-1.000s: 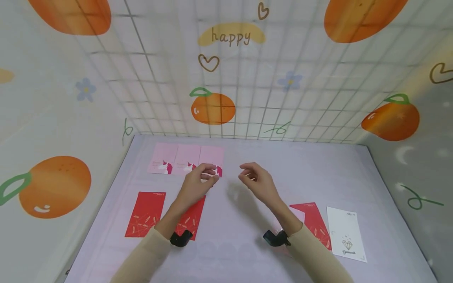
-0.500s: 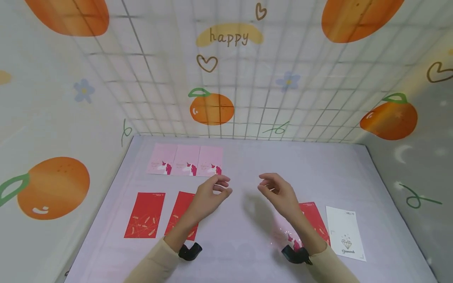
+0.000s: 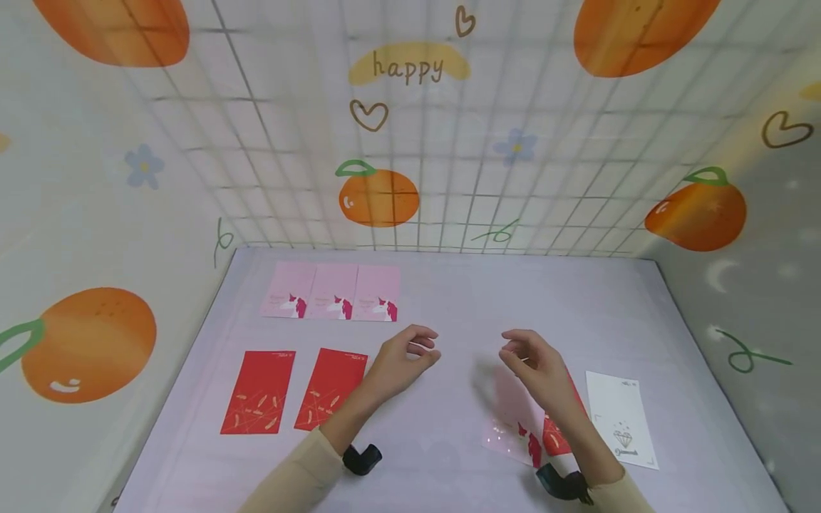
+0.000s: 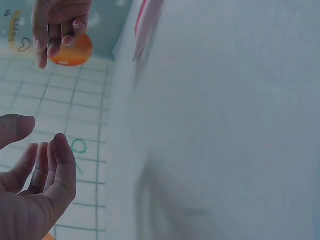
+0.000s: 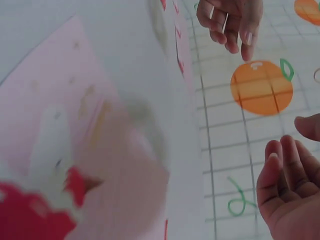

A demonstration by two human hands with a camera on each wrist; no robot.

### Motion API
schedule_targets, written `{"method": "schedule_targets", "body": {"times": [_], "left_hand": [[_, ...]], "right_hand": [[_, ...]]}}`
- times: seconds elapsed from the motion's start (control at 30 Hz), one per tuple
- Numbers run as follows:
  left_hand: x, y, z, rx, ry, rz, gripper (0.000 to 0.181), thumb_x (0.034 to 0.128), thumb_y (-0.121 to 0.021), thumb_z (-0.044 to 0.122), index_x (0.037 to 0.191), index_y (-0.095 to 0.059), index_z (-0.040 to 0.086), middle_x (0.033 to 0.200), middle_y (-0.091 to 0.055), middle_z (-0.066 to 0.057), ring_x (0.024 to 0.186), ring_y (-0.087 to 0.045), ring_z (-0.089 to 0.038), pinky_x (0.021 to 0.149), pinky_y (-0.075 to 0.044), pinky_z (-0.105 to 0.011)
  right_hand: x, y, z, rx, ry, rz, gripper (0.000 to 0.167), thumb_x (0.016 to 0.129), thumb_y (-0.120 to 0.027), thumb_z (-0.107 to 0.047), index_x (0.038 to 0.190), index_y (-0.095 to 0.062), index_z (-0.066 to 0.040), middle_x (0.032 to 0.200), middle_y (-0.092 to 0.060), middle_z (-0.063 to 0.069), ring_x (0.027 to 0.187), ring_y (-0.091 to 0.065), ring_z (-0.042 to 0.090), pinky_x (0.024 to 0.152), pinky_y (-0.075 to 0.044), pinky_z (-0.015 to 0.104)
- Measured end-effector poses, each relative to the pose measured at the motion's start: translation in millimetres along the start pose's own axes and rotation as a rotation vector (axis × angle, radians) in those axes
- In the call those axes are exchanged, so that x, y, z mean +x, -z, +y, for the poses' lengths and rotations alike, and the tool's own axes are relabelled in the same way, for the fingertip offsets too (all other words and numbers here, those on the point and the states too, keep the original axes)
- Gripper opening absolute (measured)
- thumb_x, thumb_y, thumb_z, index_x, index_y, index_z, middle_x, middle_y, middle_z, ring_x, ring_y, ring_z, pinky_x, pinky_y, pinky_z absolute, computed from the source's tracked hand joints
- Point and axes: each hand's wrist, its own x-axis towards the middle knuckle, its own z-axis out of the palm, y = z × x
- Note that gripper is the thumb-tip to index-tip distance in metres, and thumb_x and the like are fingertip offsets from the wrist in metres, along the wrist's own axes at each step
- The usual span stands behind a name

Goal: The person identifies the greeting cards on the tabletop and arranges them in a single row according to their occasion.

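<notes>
My left hand hovers over the middle of the table with loosely bent fingers and nothing in them; its forearm crosses beside a red card. To the right, my right hand hangs above a pink unicorn card, also holding nothing. Its wrist partly covers a red card. The right wrist view shows the pink card large and near, with its shadowed part. In the left wrist view the left hand has its thumb apart from the fingers.
Three pink unicorn cards lie side by side at the back left of the table. Another red card lies at the left. A white card with a diamond print lies at the right. Behind rises a patterned cloth wall.
Both hands have moved right and somewhat nearer the body, and the gap between them has widened. More of the left red card and the three pink cards shows. The cards look unmoved.
</notes>
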Motion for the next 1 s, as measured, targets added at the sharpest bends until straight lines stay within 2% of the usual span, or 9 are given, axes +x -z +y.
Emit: {"method": "schedule_targets", "body": {"times": [0.23,0.47,0.63,0.87,1.0], "left_hand": [[13.2,-20.9,-11.5,0.010,0.018,-0.046,0.036,0.0928,-0.072,0.028,0.123,-0.064,0.012,0.109,-0.066,0.001,0.096,-0.065,-0.013,0.079,-0.055,-0.031],[22.6,-42.5,-16.9,0.031,0.019,-0.106,0.034,0.0928,-0.072,0.027,0.123,-0.065,0.012,0.105,-0.068,0.004,0.093,-0.064,-0.009,0.080,-0.054,-0.029],[28.4,-56.2,-18.8,0.031,0.013,-0.152,0.034,0.0915,-0.074,0.027,0.121,-0.066,0.013,0.103,-0.067,0.007,0.094,-0.065,-0.008,0.082,-0.053,-0.030],[36.5,-72.9,-18.9,0.060,0.000,-0.225,0.032,0.0919,-0.074,0.028,0.121,-0.065,0.019,0.105,-0.066,0.007,0.095,-0.064,-0.007,0.082,-0.054,-0.029],[43.6,-81.0,-19.7,0.073,-0.012,-0.248,0.032,0.0917,-0.074,0.028,0.121,-0.065,0.019,0.105,-0.066,0.007,0.094,-0.064,-0.005,0.081,-0.053,-0.028]], "right_hand": [[-11.7,15,17,0.002,-0.047,0.013,0.032,0.096,-0.070,-0.024,0.125,-0.062,-0.014,0.100,-0.067,0.006,0.090,-0.067,0.030,0.074,-0.056,0.025],[-22.8,27,34,-0.084,-0.120,0.056,0.040,0.096,-0.069,-0.031,0.130,-0.059,-0.013,0.106,-0.066,0.002,0.096,-0.065,0.020,0.077,-0.056,0.024],[-28.1,35,47,-0.139,-0.151,0.067,0.041,0.095,-0.070,-0.030,0.130,-0.059,-0.013,0.108,-0.067,0.003,0.099,-0.066,0.021,0.080,-0.055,0.024],[-32.7,44,58,-0.184,-0.231,0.037,0.048,0.090,-0.076,-0.025,0.132,-0.056,-0.014,0.111,-0.066,0.007,0.100,-0.066,0.028,0.080,-0.058,0.039],[-33.7,49,62,-0.193,-0.286,0.003,0.052,0.086,-0.080,-0.026,0.130,-0.055,-0.014,0.111,-0.063,0.008,0.099,-0.066,0.029,0.074,-0.059,0.037]]}}
